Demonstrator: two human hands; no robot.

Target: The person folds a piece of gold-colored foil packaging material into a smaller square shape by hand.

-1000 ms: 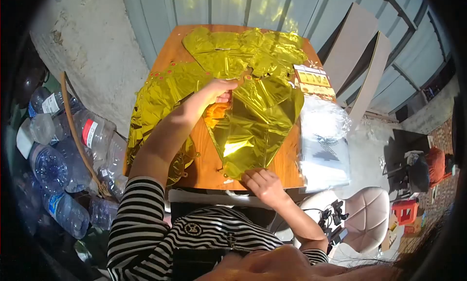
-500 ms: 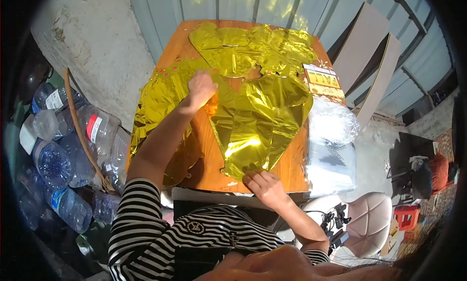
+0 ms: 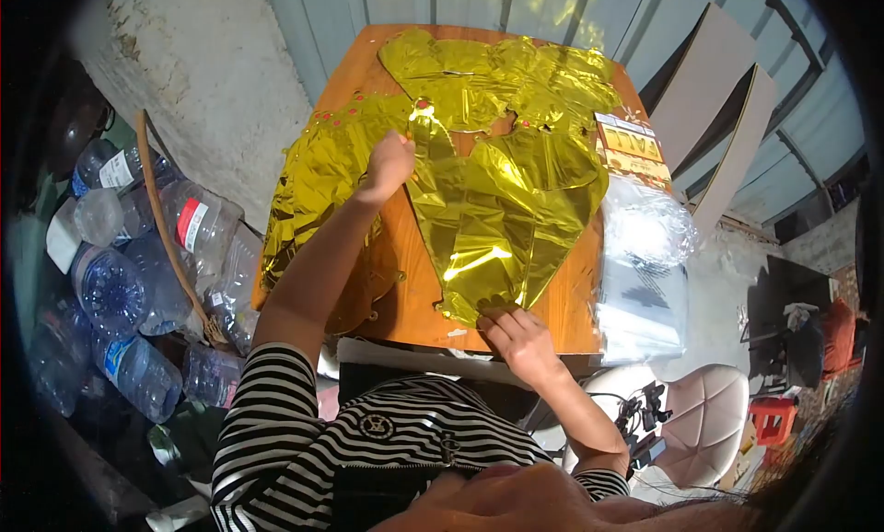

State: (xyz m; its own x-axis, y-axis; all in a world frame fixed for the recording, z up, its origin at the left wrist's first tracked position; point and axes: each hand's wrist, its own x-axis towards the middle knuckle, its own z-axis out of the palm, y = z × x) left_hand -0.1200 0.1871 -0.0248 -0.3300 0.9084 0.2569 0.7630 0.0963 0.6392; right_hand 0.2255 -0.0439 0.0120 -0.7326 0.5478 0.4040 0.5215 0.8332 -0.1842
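A flat gold foil balloon [image 3: 543, 187], roughly heart-shaped with creases and a pointed lower end, lies on the orange-brown wooden table [image 3: 399, 279]. My left hand [image 3: 390, 167] is closed in a pinch at its upper left edge, where a strip of foil stands up; the fingertips are partly hidden. At the near table edge, my right hand [image 3: 521, 343] has its fingers curled over the balloon's lower tip, with the thumb out of sight. More gold foil [image 3: 318, 178], dotted with small red spots, lies under and left of my left forearm.
Another gold foil sheet [image 3: 442, 67] covers the table's far side. A printed card [image 3: 631, 145] and clear plastic packaging [image 3: 645, 274] lie along the right edge. Several plastic bottles [image 3: 198, 224] crowd the left; a pale chair [image 3: 704, 422] stands at the right.
The view has shifted slightly, moving the table right and up in the picture. Beside my left hand, the balloon's upper left foil edge has lifted and opened. My right hand stays at the lower tip.
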